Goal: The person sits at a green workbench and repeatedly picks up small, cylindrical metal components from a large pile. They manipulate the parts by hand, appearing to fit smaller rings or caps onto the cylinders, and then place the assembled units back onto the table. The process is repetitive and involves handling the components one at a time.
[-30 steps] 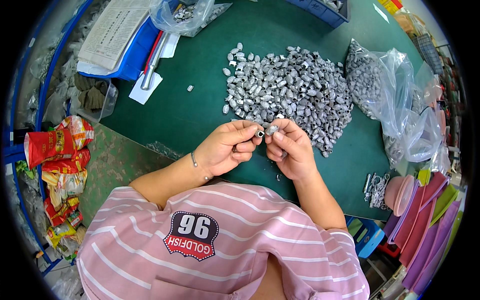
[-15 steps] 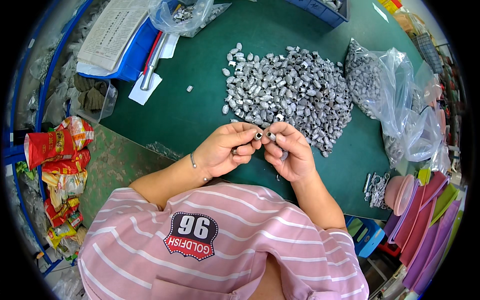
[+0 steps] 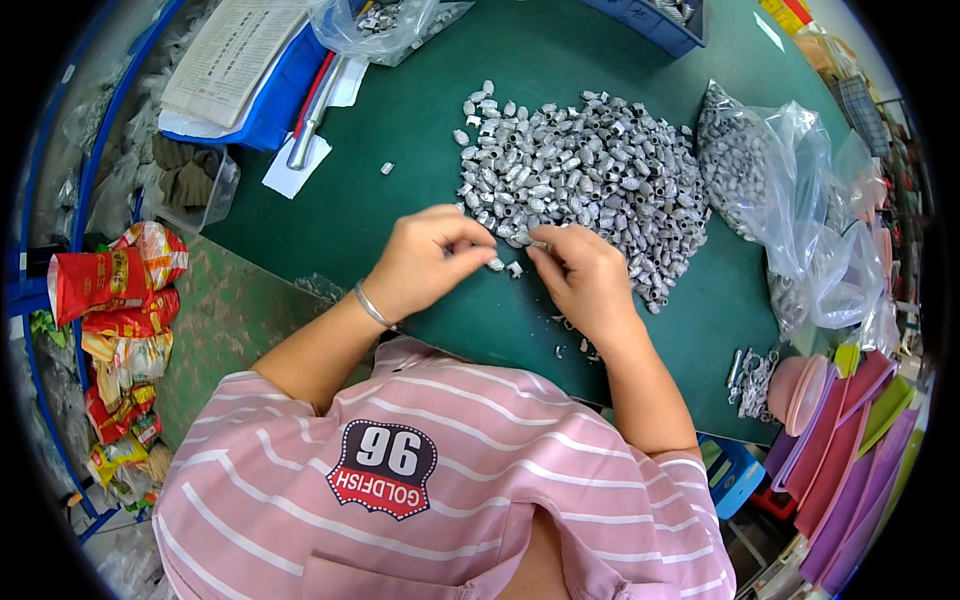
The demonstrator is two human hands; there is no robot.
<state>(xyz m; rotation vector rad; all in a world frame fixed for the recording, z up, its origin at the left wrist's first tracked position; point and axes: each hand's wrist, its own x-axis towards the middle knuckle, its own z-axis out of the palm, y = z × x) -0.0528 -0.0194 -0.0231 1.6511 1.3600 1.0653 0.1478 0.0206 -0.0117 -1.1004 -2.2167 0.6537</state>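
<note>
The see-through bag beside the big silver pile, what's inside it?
The clear plastic bag holds more small silver metal parts, like those in the loose pile. Its crumpled right half looks mostly empty; glare and folds hide what is deeper inside.

Both forearms enter from the lower centre of the frame and converge toward mid-frame, bare below pink striped sleeves. The left hand (image 3: 428, 262) sits just left of centre, knuckles up, fingers curled with thumb and fingertips pinched toward the right; a thin bangle circles its wrist. The right hand (image 3: 585, 277) lies just right of centre, fingers bent and pinched toward the left, close to the other hand but apart.
</note>
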